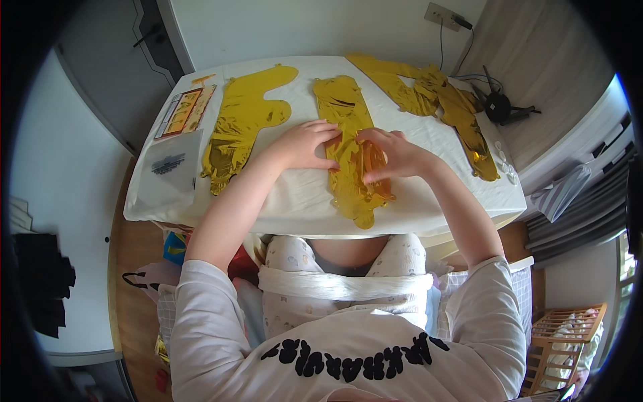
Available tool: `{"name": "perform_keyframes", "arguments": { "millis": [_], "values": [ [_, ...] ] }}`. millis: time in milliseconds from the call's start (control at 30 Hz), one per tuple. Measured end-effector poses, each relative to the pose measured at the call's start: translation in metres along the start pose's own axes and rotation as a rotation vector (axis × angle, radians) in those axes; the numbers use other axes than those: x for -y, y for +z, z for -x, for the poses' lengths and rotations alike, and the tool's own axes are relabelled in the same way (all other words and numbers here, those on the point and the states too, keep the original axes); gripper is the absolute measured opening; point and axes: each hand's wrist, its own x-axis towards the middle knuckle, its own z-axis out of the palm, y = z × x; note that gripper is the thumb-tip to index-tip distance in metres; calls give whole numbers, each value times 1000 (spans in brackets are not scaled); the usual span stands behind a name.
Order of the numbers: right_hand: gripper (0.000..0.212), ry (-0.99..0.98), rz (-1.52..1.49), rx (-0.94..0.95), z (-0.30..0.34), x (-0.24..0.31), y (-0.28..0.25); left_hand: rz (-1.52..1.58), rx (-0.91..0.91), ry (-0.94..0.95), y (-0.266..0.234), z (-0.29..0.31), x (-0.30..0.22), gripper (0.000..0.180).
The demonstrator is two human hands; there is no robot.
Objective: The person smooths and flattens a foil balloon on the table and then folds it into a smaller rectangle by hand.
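A long gold foil balloon (345, 100) lies flat and uninflated on the table in front of me, its lower right part crumpled and folded up. At its left edge is my left hand (309, 145), thumb and fingers apart, fingertips touching the foil. My right hand (396, 155) curls over the crumpled part on the right, with foil between thumb and fingers. Left of these lies another flat gold foil balloon (244, 114) with rounded lobes. A third, angular gold foil balloon (418, 94) stretches along the back right of the table.
The table (288, 201) has a white cloth. On its left are an orange printed package (185, 110) and a clear plastic sheet (167, 167) with dark strips. At the right edge are a black stand (497, 107) with cables and small white discs (507, 167). A wooden crib (566, 345) stands lower right.
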Motion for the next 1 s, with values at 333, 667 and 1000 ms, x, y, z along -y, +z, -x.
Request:
{"name": "perform_keyframes", "arguments": {
  "millis": [333,667,1000],
  "values": [
    [67,-81,85,-181,-26,-31,33,-6,25,-7,-2,-1,-4,88],
    [68,-74,92,-131,-23,-28,35,-12,31,-10,-3,-2,-6,87],
    [72,-63,204,-99,-22,-28,44,-46,15,10,-2,-2,-5,88]
  ]
}}
